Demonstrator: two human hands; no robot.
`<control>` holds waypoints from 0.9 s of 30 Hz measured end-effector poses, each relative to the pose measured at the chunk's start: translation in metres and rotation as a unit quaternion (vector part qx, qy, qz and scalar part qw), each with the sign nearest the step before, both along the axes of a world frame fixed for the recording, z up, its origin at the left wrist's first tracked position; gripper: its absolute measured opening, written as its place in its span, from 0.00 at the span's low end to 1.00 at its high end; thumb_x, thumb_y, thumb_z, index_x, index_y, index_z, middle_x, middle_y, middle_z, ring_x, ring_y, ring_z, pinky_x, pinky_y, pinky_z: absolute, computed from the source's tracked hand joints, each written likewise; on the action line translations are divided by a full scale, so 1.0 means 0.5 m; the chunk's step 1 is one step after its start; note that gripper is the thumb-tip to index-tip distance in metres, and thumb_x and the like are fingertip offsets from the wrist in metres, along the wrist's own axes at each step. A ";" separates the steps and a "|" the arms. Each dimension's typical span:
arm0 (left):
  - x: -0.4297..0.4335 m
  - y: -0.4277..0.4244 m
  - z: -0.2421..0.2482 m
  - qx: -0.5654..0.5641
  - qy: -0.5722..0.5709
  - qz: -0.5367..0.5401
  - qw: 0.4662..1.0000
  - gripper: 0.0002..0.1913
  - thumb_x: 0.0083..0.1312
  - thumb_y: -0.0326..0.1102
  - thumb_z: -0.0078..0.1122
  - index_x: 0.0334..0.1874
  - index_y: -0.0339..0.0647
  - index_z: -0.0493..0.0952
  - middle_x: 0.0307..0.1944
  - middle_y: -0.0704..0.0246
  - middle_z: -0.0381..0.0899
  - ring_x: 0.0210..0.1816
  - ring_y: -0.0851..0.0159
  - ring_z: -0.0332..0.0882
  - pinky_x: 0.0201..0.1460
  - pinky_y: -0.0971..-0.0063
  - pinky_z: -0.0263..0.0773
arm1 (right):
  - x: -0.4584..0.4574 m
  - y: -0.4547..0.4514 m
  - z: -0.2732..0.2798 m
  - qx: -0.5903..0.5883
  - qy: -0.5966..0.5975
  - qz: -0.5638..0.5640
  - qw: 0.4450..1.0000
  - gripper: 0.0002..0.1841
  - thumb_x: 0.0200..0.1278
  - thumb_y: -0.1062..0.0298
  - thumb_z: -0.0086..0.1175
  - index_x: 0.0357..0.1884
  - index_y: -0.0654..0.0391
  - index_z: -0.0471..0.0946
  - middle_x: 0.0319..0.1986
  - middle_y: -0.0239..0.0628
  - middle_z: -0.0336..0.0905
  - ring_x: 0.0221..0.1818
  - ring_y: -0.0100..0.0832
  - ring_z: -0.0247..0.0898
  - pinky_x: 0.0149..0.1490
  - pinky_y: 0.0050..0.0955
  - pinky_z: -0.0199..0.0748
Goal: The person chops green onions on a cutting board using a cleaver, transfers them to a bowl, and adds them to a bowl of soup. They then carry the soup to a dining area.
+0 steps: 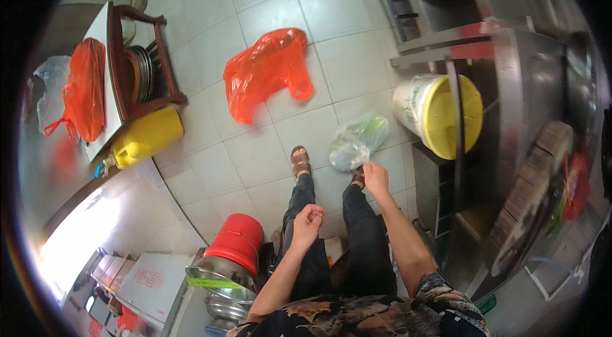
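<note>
My right hand [375,179] grips the gathered top of a clear plastic bag [359,141]. Something green, seemingly vegetables, shows through the plastic. The bag is at or just above the tiled floor, near my right foot; I cannot tell if it touches. Curled above my left thigh, my left hand [308,223] has its fingers closed, with nothing visible in them. A red-orange plastic bag [267,74] lies crumpled on the floor ahead of my feet.
A white bucket [411,100] with a yellow basket [444,117] stands right, by a steel counter frame [509,64]. Leftward are a yellow jug [150,138] and a table [98,131] bearing bags. A red bucket [234,241] and a metal basin [220,267] sit near-left. A round chopping block [530,198] is rightmost.
</note>
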State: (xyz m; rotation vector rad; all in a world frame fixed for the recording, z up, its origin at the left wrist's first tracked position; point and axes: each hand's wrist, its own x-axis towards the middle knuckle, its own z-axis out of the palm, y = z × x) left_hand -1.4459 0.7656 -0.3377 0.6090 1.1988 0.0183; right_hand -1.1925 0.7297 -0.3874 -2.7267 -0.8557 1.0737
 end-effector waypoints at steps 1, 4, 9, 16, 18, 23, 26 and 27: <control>0.004 -0.003 0.020 0.082 -0.005 -0.038 0.996 0.11 0.62 0.22 0.55 0.47 0.35 0.74 0.38 0.67 0.78 0.30 0.73 0.76 0.36 0.78 0.73 | -0.017 -0.002 0.063 -0.007 0.009 -0.042 0.999 0.22 0.67 0.55 0.40 0.28 0.62 0.78 0.31 0.54 0.79 0.38 0.58 0.74 0.46 0.54 0.69; 0.013 -0.005 0.093 0.209 0.039 -0.205 0.956 0.25 0.57 0.25 0.63 0.59 0.36 0.69 0.54 0.56 0.71 0.37 0.61 0.79 0.42 0.70 0.75 | -0.087 0.018 0.271 0.124 0.103 -0.039 0.986 0.16 0.66 0.59 0.47 0.29 0.63 0.76 0.26 0.54 0.77 0.32 0.56 0.74 0.37 0.48 0.69; 0.033 0.015 0.240 0.499 0.007 -0.173 0.849 0.46 0.53 0.26 0.67 0.75 0.43 0.51 0.66 0.52 0.57 0.59 0.47 0.67 0.56 0.65 0.72 | -0.177 0.068 0.623 0.269 0.246 0.039 0.930 0.12 0.63 0.64 0.51 0.27 0.62 0.74 0.20 0.52 0.72 0.26 0.56 0.71 0.30 0.42 0.68; 0.051 0.065 0.451 0.518 0.059 -0.124 0.844 0.25 0.62 0.34 0.56 0.62 0.38 0.70 0.47 0.59 0.76 0.51 0.56 0.72 0.54 0.66 0.67 | -0.151 0.012 1.023 0.515 0.312 0.269 0.752 0.10 0.65 0.68 0.51 0.28 0.63 0.75 0.24 0.44 0.75 0.28 0.46 0.74 0.35 0.39 0.71; 0.043 0.092 0.561 0.289 -0.100 0.096 0.947 0.17 0.68 0.35 0.53 0.59 0.41 0.73 0.42 0.66 0.78 0.45 0.64 0.74 0.48 0.71 0.70 | -0.141 -0.027 1.121 0.588 0.296 0.346 0.668 0.10 0.66 0.68 0.50 0.30 0.63 0.74 0.25 0.45 0.73 0.31 0.47 0.73 0.38 0.41 0.71; 0.064 0.116 0.878 0.576 -0.230 0.061 0.782 0.23 0.60 0.45 0.64 0.52 0.36 0.76 0.42 0.65 0.81 0.43 0.69 0.77 0.47 0.75 0.72 | -0.097 -0.152 1.286 0.691 -0.056 0.341 0.635 0.12 0.64 0.65 0.55 0.46 0.58 0.74 0.50 0.45 0.73 0.44 0.41 0.77 0.44 0.33 0.79; 0.145 0.101 1.031 0.596 -0.261 0.026 0.759 0.21 0.54 0.43 0.65 0.44 0.32 0.80 0.39 0.69 0.80 0.36 0.75 0.73 0.37 0.82 0.65 | -0.015 -0.259 1.316 0.635 0.020 0.188 0.749 0.21 0.58 0.78 0.58 0.55 0.56 0.72 0.59 0.45 0.67 0.47 0.35 0.78 0.44 0.28 0.82; 0.174 0.093 1.073 0.607 -0.321 -0.006 0.727 0.20 0.53 0.40 0.64 0.43 0.31 0.81 0.38 0.70 0.80 0.34 0.76 0.72 0.35 0.84 0.62 | 0.008 -0.274 1.315 0.596 -0.043 0.171 0.783 0.22 0.58 0.78 0.58 0.56 0.57 0.71 0.59 0.44 0.66 0.42 0.30 0.78 0.40 0.25 0.82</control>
